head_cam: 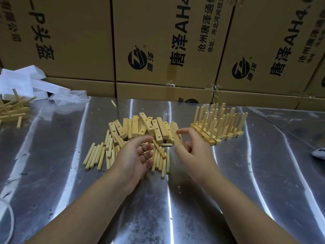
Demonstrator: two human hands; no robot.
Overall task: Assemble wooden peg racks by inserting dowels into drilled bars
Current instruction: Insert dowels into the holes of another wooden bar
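Head view. Background: stacked cardboard cartons [158,41] with black lettering, closing off the far edge. The surface [228,173] is shiny sheet metal, scuffed and streaked with glare. At 12 o'clock from the hands is a heap of drilled bars [140,127], holes showing, kept within reach as feed stock. In front of it and spreading toward 9 o'clock are loose dowels [98,154], lying roughly parallel, probably so one can be taken without sorting. At 2 o'clock stand the finished racks [219,125], bars flat and pegs upright, packed side by side and set apart from the raw stock. At 10 o'clock, in the far corner, are white foam pieces [26,80] and a second heap of sticks [12,110]. The right hand [191,152] pinches one bar [175,134] between thumb and forefinger; the bar is blurred, raised off the surface and tilted on end, apparently to present its holes. The left hand [135,155] is released, fingers relaxed, palm turned inward above the dowels, grasping nothing visible. One dowel [159,148] lies slantwise just beyond it; contact cannot be told. Judgement: bar in hand, dowel not yet taken.
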